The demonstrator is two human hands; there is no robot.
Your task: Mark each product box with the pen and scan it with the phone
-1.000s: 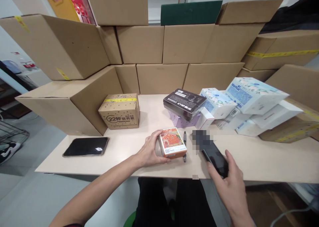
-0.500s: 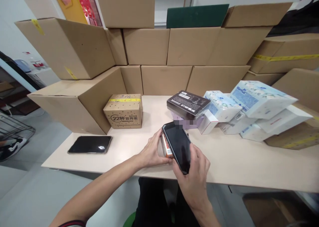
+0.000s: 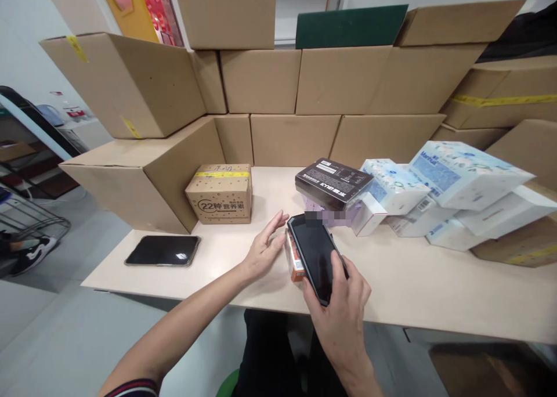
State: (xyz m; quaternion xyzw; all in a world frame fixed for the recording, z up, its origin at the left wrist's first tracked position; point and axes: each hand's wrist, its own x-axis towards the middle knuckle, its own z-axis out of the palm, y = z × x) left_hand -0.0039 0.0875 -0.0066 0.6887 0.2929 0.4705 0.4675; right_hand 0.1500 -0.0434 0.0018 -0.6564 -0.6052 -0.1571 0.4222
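Note:
My right hand [image 3: 342, 304] grips a black handheld phone-like device [image 3: 317, 257] by its lower end, its dark screen facing up. Partly hidden beneath the device is a small orange and white box [image 3: 296, 264] on the table. Just left of that box, my left hand [image 3: 266, 249] is open, fingers stretched forward and nothing in them. Past the device's top end, a dark brown box [image 3: 333, 182] rests on a purple package [image 3: 317, 208]. A small white box [image 3: 369, 214] stands beside them.
A black phone [image 3: 163, 251] lies at the table's left, in front of a small printed carton [image 3: 220, 194]. Tissue packs [image 3: 467, 173] are piled on the right. Large cardboard boxes [image 3: 296, 139] form a wall along the back and left. The table's front edge [image 3: 391, 322] runs close to my legs.
My left hand has let go of the orange and white box and moved slightly back and left, its fingers now extended. My right hand still holds the device over the box.

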